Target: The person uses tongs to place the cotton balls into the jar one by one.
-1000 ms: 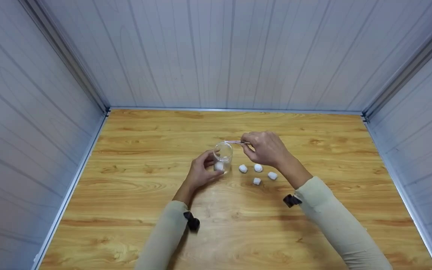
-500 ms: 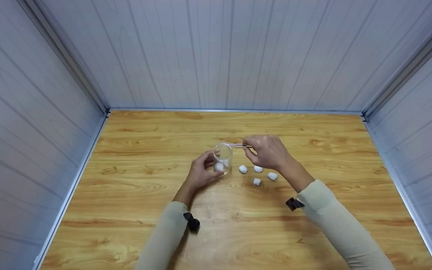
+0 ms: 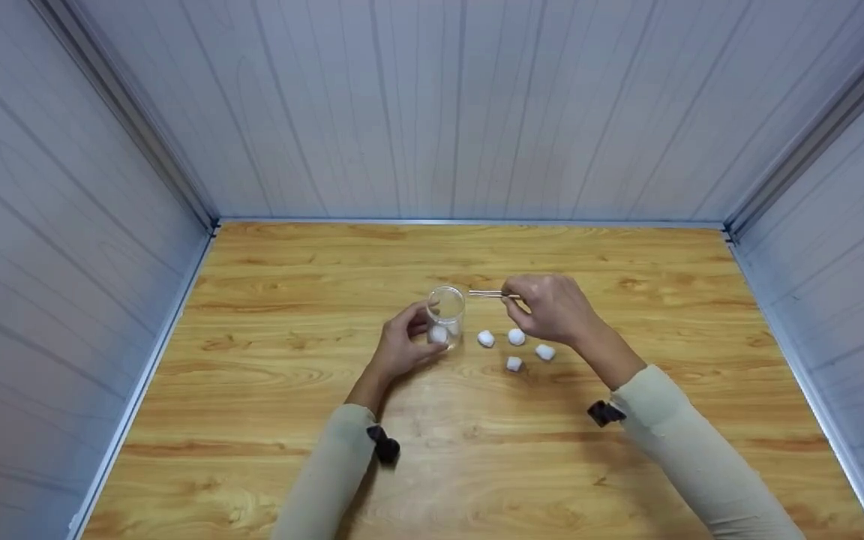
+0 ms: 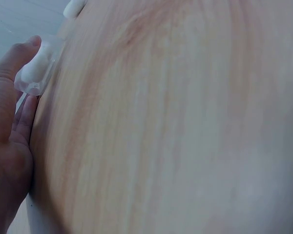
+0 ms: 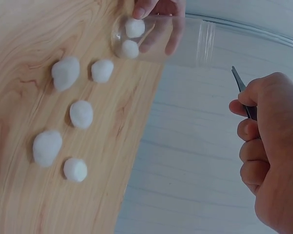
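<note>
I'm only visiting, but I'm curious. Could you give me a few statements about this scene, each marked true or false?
1. The left hand holds a clear, see-through cylindrical cup. True.
2. The cup is empty. False: the right wrist view shows two white, round, fluffy-looking balls inside.
3. The right hand grips slim, metallic tweezers. True.
4. The tweezers hold a ball. False: no ball shows at their tips.
5. Five more white balls lie outside the cup. True.
6. Those five lie on black cloth. False: they lie on a flat, yellow-brown, wood-grained table.
</note>
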A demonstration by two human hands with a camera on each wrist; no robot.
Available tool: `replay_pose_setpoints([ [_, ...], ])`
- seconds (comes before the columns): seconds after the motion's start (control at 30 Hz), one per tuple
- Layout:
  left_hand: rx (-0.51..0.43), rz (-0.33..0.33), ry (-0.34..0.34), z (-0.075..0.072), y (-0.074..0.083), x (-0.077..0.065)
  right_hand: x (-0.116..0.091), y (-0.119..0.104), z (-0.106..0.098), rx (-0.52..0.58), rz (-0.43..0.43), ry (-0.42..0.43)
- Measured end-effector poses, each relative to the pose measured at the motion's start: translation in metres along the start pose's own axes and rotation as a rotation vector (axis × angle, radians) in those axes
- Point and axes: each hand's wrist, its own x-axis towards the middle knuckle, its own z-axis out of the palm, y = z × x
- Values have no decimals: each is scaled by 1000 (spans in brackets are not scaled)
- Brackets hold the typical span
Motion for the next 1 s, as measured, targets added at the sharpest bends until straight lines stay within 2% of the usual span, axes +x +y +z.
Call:
replay_pose_setpoints([
  [0.37,0,15,6,1,-1,0,-18,13,-3,-1,48,-25],
  [0.63,0,3,1,0,0,0,-23,20,0,-6,63,-46],
  [1.0,-7,1,4,0,0,-1,-18,22,6,-16,55,-159],
])
